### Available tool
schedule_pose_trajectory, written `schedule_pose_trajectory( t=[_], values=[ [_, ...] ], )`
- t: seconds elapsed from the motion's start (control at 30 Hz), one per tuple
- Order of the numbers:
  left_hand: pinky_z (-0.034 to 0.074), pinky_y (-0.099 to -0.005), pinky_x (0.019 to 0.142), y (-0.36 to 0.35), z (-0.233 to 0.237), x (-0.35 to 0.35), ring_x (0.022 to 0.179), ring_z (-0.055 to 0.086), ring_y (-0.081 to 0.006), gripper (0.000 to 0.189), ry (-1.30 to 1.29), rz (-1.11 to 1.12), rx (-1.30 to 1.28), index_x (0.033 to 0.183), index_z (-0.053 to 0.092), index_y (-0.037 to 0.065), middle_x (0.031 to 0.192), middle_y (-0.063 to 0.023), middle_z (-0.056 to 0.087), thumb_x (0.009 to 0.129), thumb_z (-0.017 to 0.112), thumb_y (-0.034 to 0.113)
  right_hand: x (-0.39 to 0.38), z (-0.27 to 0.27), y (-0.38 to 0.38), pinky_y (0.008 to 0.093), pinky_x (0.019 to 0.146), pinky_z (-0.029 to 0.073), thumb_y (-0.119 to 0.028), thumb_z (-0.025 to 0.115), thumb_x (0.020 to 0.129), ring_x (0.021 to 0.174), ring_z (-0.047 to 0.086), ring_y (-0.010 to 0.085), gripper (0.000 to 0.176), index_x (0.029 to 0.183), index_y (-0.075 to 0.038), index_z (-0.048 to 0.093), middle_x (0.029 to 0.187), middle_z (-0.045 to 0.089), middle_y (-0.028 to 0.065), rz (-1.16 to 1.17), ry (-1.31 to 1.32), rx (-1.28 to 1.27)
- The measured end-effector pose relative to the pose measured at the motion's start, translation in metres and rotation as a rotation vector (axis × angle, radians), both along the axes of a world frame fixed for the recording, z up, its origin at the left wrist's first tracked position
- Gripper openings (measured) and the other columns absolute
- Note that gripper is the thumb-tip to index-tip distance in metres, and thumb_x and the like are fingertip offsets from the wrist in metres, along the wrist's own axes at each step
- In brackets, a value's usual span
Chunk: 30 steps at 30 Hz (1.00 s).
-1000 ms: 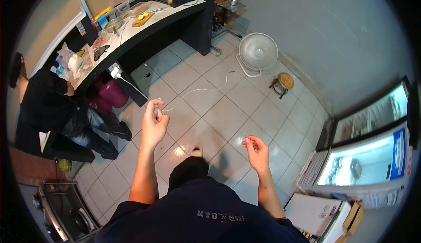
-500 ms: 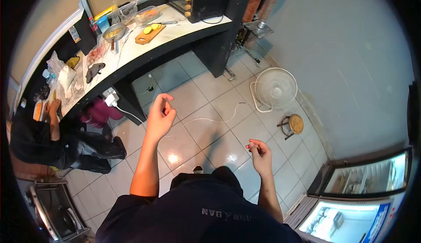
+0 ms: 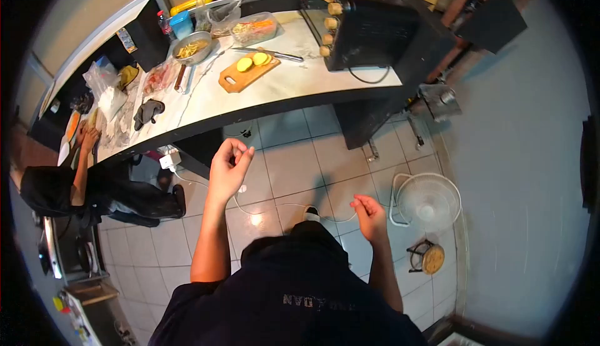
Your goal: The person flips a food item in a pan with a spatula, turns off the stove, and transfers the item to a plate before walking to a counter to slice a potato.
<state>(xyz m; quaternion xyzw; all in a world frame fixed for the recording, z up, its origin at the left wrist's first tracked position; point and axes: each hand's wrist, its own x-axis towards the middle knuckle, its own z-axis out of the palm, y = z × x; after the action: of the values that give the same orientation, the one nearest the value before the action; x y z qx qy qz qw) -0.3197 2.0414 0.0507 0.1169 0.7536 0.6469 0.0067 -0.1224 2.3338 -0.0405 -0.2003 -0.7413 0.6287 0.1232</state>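
My left hand [image 3: 228, 170] is raised in front of me over the tiled floor, just below the edge of the white counter [image 3: 300, 93], fingertips drawn together with nothing visible in them. My right hand [image 3: 370, 216] hangs lower to the right, fingers curled in, also with nothing visible in it. A thin white cord [image 3: 275, 206] lies on the floor beneath both hands, running from a white plug [image 3: 169, 157] towards the floor fan [image 3: 429, 202]. My dark shirt fills the bottom of the view.
On the counter are a wooden cutting board [image 3: 240, 76] with yellow slices, a knife [image 3: 269, 52], a pan of food [image 3: 192, 48], a plastic container [image 3: 253, 30] and a black toaster oven [image 3: 369, 33]. A seated person [image 3: 56, 190] works at the counter's left end. A small stool [image 3: 431, 257] stands by the fan.
The view has swung towards the counter, which now fills the top; the lit fridges have left the view. Both hands stay raised, the left drawing nearer the counter edge.
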Motion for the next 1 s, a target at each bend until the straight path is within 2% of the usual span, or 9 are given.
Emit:
schedule_pose_trajectory(
  t=[0.17, 0.23, 0.43, 0.6, 0.77, 0.83, 0.9, 0.93, 1.0],
  values=[
    [0.03, -0.0195, 0.053, 0.022, 0.033, -0.049, 0.06, 0.035, -0.0028, 0.015, 0.022, 0.116, -0.084, 0.084, 0.055, 0.003, 0.064, 0.0065, 0.041, 0.087, 0.067, 0.01, -0.118, 0.038, 0.05, 0.021, 0.065, 0.045, -0.015, 0.063, 0.091, 0.08, 0.058, 0.0064, 0.022, 0.108, 0.0, 0.064, 0.09, 0.067, 0.0021, 0.184, 0.021, -0.05],
    [0.03, -0.0197, 0.052, 0.024, 0.035, -0.067, 0.06, 0.035, -0.0029, 0.014, -0.027, 0.176, -0.106, 0.084, 0.055, 0.003, 0.063, 0.0065, 0.041, 0.087, 0.067, 0.01, -0.162, 0.052, 0.058, 0.0218, 0.066, 0.046, -0.016, 0.063, 0.091, 0.08, 0.059, 0.0074, 0.023, 0.108, -0.001, 0.064, 0.089, 0.067, 0.0034, 0.238, 0.042, 0.099],
    [0.033, -0.0204, 0.053, 0.025, 0.013, -0.146, 0.06, 0.037, -0.0033, 0.015, -0.084, 0.243, -0.143, 0.085, 0.057, 0.002, 0.064, 0.0051, 0.044, 0.087, 0.068, 0.011, -0.264, 0.069, 0.051, 0.0241, 0.067, 0.047, -0.018, 0.063, 0.091, 0.081, 0.061, 0.0106, 0.024, 0.109, -0.002, 0.065, 0.092, 0.069, 0.0053, 0.345, -0.056, 0.149],
    [0.04, -0.0237, 0.058, 0.015, -0.009, -0.235, 0.065, 0.047, -0.0089, 0.017, -0.005, 0.215, -0.256, 0.091, 0.06, 0.002, 0.07, -0.0005, 0.052, 0.085, 0.069, 0.014, -0.341, 0.065, 0.032, 0.0277, 0.068, 0.048, -0.017, 0.064, 0.088, 0.082, 0.065, 0.0159, 0.024, 0.108, -0.003, 0.066, 0.092, 0.069, 0.0105, 0.38, -0.114, 0.313],
    [0.043, -0.0276, 0.059, 0.014, -0.025, -0.302, 0.067, 0.052, -0.0137, 0.022, 0.028, 0.191, -0.354, 0.096, 0.061, 0.001, 0.074, -0.0053, 0.055, 0.083, 0.07, 0.015, -0.409, 0.059, 0.014, 0.0294, 0.071, 0.05, -0.018, 0.065, 0.087, 0.081, 0.066, 0.0183, 0.025, 0.107, -0.003, 0.066, 0.093, 0.069, 0.0123, 0.407, -0.218, 0.292],
    [0.045, -0.03, 0.06, 0.018, -0.026, -0.316, 0.065, 0.054, -0.0176, 0.026, -0.052, 0.197, -0.389, 0.099, 0.061, 0.001, 0.081, -0.009, 0.058, 0.081, 0.072, 0.015, -0.436, 0.056, 0.013, 0.0314, 0.073, 0.051, -0.017, 0.066, 0.086, 0.081, 0.066, 0.0216, 0.026, 0.108, -0.003, 0.065, 0.095, 0.069, 0.0148, 0.42, -0.202, 0.441],
    [0.048, -0.0336, 0.067, 0.022, -0.036, -0.327, 0.072, 0.058, -0.0236, 0.029, 0.128, 0.158, -0.512, 0.101, 0.061, 0.002, 0.089, -0.0124, 0.06, 0.079, 0.073, 0.016, -0.458, 0.05, 0.013, 0.0336, 0.074, 0.052, -0.017, 0.066, 0.085, 0.081, 0.066, 0.0253, 0.027, 0.107, -0.002, 0.065, 0.095, 0.068, 0.0165, 0.434, -0.21, 0.447],
    [0.048, -0.0387, 0.08, 0.024, -0.039, -0.33, 0.091, 0.058, -0.0305, 0.04, 0.079, 0.118, -0.523, 0.109, 0.06, 0.001, 0.102, -0.0163, 0.06, 0.076, 0.075, 0.02, -0.467, 0.044, 0.014, 0.0346, 0.074, 0.052, -0.017, 0.067, 0.085, 0.081, 0.066, 0.0266, 0.027, 0.107, -0.003, 0.064, 0.093, 0.068, 0.016, 0.441, -0.188, 0.481],
    [0.046, -0.04, 0.086, 0.031, -0.053, -0.341, 0.099, 0.055, -0.0326, 0.047, 0.115, 0.127, -0.611, 0.113, 0.058, 0.001, 0.107, -0.017, 0.058, 0.075, 0.076, 0.023, -0.487, 0.035, 0.017, 0.0356, 0.074, 0.052, -0.018, 0.067, 0.084, 0.08, 0.065, 0.0279, 0.028, 0.108, -0.003, 0.064, 0.091, 0.067, 0.0154, 0.456, -0.175, 0.512]
  ],
)
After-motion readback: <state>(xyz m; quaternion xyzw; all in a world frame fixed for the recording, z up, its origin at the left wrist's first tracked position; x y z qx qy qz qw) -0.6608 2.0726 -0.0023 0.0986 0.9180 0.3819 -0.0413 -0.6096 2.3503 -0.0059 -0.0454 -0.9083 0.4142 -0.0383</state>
